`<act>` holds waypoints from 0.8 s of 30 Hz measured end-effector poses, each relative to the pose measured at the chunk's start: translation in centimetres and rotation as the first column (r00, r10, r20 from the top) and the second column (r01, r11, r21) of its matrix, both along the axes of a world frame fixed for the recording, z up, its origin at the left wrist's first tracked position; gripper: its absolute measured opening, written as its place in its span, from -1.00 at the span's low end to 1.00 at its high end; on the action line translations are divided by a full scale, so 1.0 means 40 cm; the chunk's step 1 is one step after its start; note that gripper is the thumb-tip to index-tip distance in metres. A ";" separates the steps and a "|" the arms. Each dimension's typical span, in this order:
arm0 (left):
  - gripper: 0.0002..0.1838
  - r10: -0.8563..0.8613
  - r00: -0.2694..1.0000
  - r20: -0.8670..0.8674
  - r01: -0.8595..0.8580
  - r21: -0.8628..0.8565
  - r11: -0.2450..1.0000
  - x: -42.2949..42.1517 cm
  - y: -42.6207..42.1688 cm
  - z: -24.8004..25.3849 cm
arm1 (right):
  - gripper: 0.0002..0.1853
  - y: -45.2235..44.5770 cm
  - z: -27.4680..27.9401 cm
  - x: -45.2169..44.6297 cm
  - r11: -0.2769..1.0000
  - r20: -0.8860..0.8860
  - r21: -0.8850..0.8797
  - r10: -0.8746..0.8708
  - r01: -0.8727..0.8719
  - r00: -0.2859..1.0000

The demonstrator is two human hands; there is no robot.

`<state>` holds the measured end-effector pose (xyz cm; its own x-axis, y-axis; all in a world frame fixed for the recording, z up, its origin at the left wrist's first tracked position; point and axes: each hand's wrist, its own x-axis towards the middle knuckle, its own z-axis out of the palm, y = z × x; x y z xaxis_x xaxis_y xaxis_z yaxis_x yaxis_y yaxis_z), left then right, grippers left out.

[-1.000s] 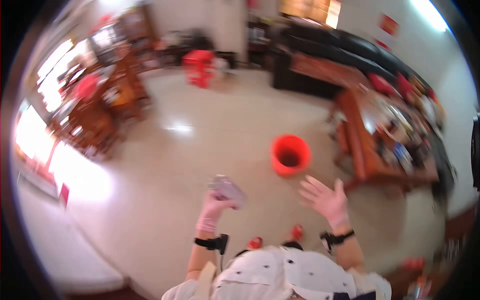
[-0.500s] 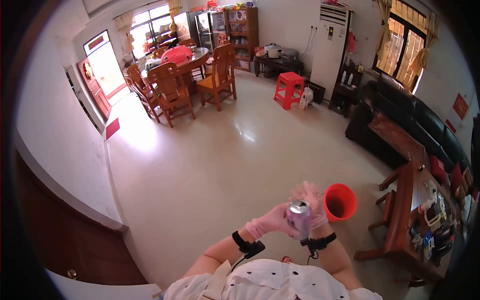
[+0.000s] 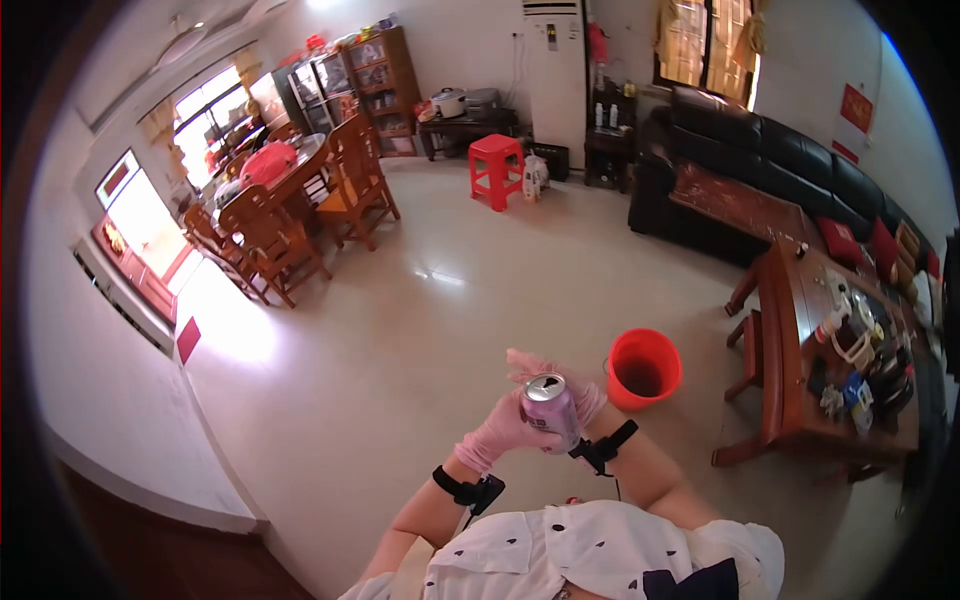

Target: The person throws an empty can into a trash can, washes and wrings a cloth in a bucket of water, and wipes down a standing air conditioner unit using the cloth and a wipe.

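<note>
A purple drink can [image 3: 550, 412] with a silver top and a dark opening in its lid stands nearly upright in front of my body. My left hand [image 3: 499, 426], in a pink glove, is wrapped round its side, thumb across the front. Behind the can is my right hand [image 3: 586, 396], also gloved in pink. Its fingers stretch out up and to the left past the lid, partly hidden by the can; whether it touches the can I cannot tell. A red bucket [image 3: 660, 345] stands on the floor just right of my hands.
A wooden coffee table [image 3: 789, 330] with various items is at the right, near a black sofa [image 3: 780, 135]. A red stool [image 3: 495, 160] stands farther back. Wooden chairs [image 3: 362, 180] surround a dining table at the far left.
My view has turned to the right, so the room has shifted left in the picture. The can stays in my left hand. My right hand's fingers now point more to the left behind it.
</note>
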<state>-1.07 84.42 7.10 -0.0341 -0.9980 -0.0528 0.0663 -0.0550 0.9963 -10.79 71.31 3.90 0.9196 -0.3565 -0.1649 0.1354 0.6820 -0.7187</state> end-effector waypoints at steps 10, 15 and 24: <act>-0.35 -0.127 0.991 -0.033 0.126 -0.027 0.992 -0.068 -0.153 -0.019 | -0.39 -0.109 0.007 -0.129 0.992 0.170 0.109 -0.085 0.067 0.982; -0.32 -0.128 0.981 -0.144 0.127 -0.018 0.992 -0.130 -0.232 0.006 | -0.23 -0.161 0.002 -0.193 0.970 0.089 0.177 -0.184 0.167 0.979; -0.63 0.479 0.877 0.029 -0.480 0.026 0.877 0.104 -0.310 -0.040 | -0.38 -0.243 -0.552 -0.359 0.620 -0.633 -0.658 -0.148 -0.428 0.760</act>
